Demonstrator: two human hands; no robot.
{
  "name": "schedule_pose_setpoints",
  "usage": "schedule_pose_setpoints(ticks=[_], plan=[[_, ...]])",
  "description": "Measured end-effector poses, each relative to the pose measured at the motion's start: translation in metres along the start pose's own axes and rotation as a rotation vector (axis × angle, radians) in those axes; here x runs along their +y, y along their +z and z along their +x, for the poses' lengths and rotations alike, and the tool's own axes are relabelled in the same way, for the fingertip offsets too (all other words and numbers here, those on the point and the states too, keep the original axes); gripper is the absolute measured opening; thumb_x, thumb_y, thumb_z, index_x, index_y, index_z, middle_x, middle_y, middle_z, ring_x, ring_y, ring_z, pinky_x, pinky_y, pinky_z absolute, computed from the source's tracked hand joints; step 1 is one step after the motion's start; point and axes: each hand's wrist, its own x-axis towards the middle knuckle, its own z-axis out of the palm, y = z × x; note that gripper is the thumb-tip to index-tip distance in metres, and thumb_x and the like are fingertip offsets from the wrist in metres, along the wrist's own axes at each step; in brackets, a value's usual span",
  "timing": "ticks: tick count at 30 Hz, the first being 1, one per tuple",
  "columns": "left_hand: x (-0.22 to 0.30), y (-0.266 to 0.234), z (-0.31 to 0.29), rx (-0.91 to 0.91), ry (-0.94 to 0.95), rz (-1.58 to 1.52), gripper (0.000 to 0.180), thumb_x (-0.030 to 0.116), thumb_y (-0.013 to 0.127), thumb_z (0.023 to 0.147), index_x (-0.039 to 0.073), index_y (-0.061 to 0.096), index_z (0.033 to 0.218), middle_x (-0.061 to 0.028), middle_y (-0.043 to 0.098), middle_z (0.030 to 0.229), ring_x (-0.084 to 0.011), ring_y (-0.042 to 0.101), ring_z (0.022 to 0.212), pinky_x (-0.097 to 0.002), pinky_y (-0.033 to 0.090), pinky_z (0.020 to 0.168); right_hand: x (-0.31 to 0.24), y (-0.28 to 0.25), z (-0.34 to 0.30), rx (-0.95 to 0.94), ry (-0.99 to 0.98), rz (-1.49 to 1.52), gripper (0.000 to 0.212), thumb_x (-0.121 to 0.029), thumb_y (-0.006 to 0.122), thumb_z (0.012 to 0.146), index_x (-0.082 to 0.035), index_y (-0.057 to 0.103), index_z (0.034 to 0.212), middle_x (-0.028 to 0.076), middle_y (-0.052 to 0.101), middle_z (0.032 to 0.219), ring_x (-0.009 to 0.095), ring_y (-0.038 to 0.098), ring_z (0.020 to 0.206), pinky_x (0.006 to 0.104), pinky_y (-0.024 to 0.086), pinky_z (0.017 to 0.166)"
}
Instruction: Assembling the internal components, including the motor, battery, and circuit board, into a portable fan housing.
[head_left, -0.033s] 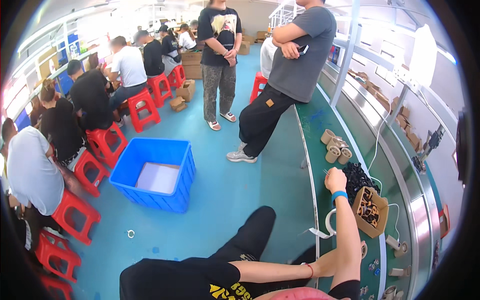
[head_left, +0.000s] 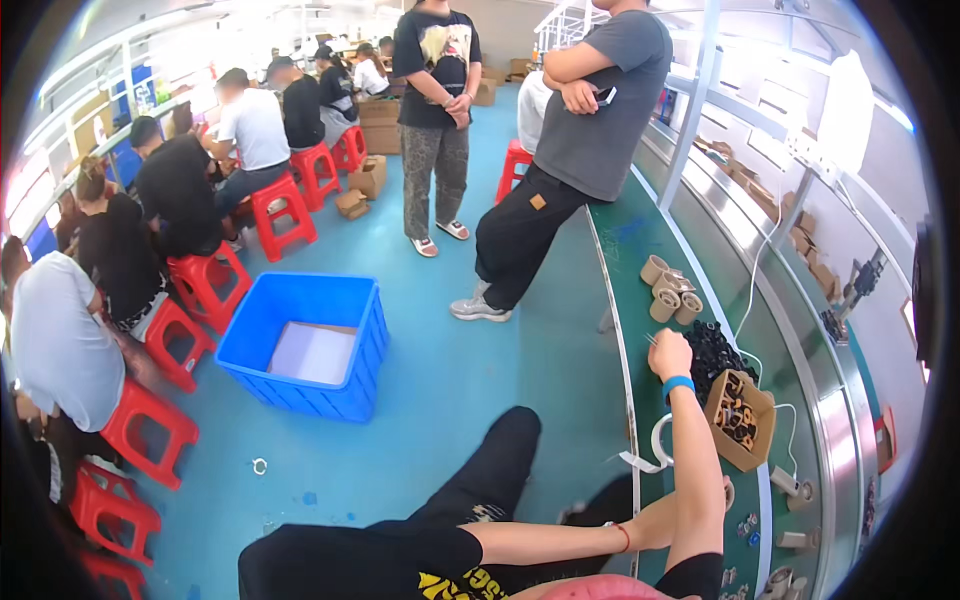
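Beyond the front of the black parts pile (head_left: 712,352), my right hand (head_left: 670,354) is closed, a blue band round its wrist. Two thin metal prongs, like the tips of tweezers (head_left: 651,340), stick out from its fingers. My left hand (head_left: 655,522), with a red string at the wrist, reaches across under my right forearm; its fingers are mostly hidden. Right of that forearm, a beige ring (head_left: 729,491) shows beside where the left fingers would be. A white tape roll (head_left: 660,440) with a loose end lies on the green bench (head_left: 640,375), left of my right forearm.
An open cardboard box (head_left: 757,440) holds small black and orange parts. Beige cylinders (head_left: 664,303) stand farther along the bench. A blue bin (head_left: 350,385) sits on the floor. Two people stand ahead, one leaning on the bench; several others sit on red stools (head_left: 150,430) at left.
The whole view has shifted very slightly to the left. My right hand stays closed beside the black parts, with the prongs in nearly the same place.
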Motion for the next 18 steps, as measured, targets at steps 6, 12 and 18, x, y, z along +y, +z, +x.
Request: schedule_pose_setpoints(ticks=[6, 12, 18], plan=[[-0.018, 0.021, -0.005, 0.381, 0.352, 0.145, 0.072, 0.028, 0.052, 0.099, 0.005, 0.018, 0.158, -0.0213, 0.038, 0.152, -0.032, 0.037, 0.14, -0.0412, 0.025, 0.119, -0.115, -0.023, 0.009, 0.023, -0.153, 0.198, 0.01, -0.019, 0.07, 0.08, -0.009, 0.071, 0.082, 0.02, 0.071, 0.083, 0.039, 0.07, 0.082, 0.049, 0.056, 0.073], [-0.051, 0.063, 0.023, 0.233, 0.02, -0.503, 0.074, 0.03, 0.051, 0.101, 0.006, 0.011, 0.159, -0.0199, 0.033, 0.155, -0.0279, 0.036, 0.142, -0.0415, 0.025, 0.119, -0.194, 0.052, 0.017, -0.308, -0.194, 0.311, 0.016, -0.019, 0.072, 0.079, -0.008, 0.073, 0.089, 0.02, 0.073, 0.09, 0.039, 0.069, 0.091, 0.0458, 0.055, 0.083], [-0.033, 0.055, -0.054, 0.5, -0.166, -1.423, 0.062, 0.021, 0.055, 0.097, 0.007, 0.033, 0.152, -0.0245, 0.046, 0.144, -0.0317, 0.046, 0.134, -0.0409, 0.036, 0.111, -0.192, 0.236, 0.042, -0.702, -0.051, 0.468, 0.02, -0.022, 0.073, 0.081, -0.005, 0.073, 0.09, 0.018, 0.073, 0.089, 0.033, 0.07, 0.089, 0.0415, 0.054, 0.08]])
